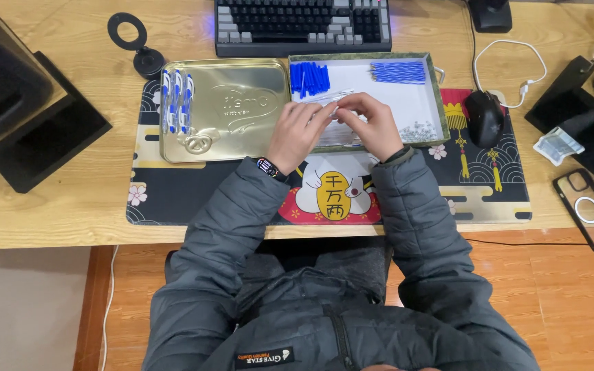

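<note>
While both hands meet over the shallow white tray (421,103), a thin clear plastic pen part (333,108) lies between their fingertips. Left hand (297,132) and right hand (378,124) pinch it together

- Pinched between left hand (295,132) and right hand (374,124): something thin and pale, too small to make out.
- Covered by both hands: the lower middle of the white tray (434,103).
- In the tray's right corner: a heap of tiny grey bits (417,129), perhaps springs, too fine to tell.
- Cut off at the top edge: keyboard (302,26) and a black object (491,14).
- Clipped by the side edges: dark speakers (8,89).
</note>
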